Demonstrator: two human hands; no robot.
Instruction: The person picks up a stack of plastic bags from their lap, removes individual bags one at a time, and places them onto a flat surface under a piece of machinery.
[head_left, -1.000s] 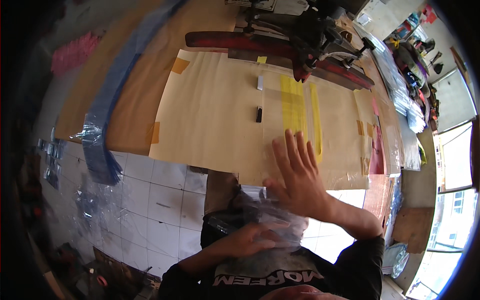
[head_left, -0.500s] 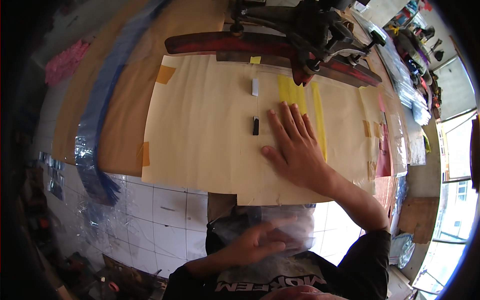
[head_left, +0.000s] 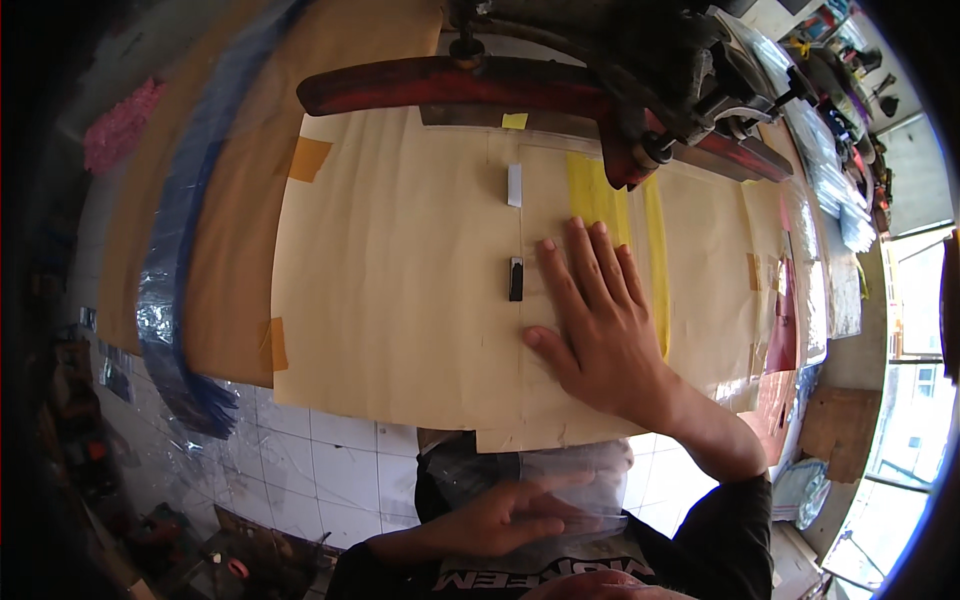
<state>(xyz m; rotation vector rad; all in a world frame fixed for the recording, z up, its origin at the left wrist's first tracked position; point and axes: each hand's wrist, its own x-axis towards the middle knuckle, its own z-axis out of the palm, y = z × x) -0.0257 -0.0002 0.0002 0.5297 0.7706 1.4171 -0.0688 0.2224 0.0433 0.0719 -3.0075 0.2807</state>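
My right hand (head_left: 610,335) lies flat on a tan paper-covered board (head_left: 390,290), fingers stretched and thumb out to the side. Its fingertips rest beside a yellow tape strip (head_left: 598,190). Left of the fingers sit a small black block (head_left: 516,279) and a small white block (head_left: 514,186). Low in front of my body, my left hand (head_left: 495,520) holds a clear plastic sheet (head_left: 575,480), thumb on the near side and fingers showing dimly through the film. Over the board's far edge reaches a dark red metal bar (head_left: 450,82) of a machine.
A bundle of blue-tinted plastic film (head_left: 165,290) hangs over brown board on the left, near a pink heap (head_left: 122,125). Orange tape (head_left: 309,158) marks the board's left edge. Clear plastic sheets (head_left: 830,150) are stacked at right. White tiled floor (head_left: 340,470) shows below.
The view has shifted slightly, so the board sits lower and larger. My right hand stays flat in the same spot on it. My left hand remains low with the plastic sheet.
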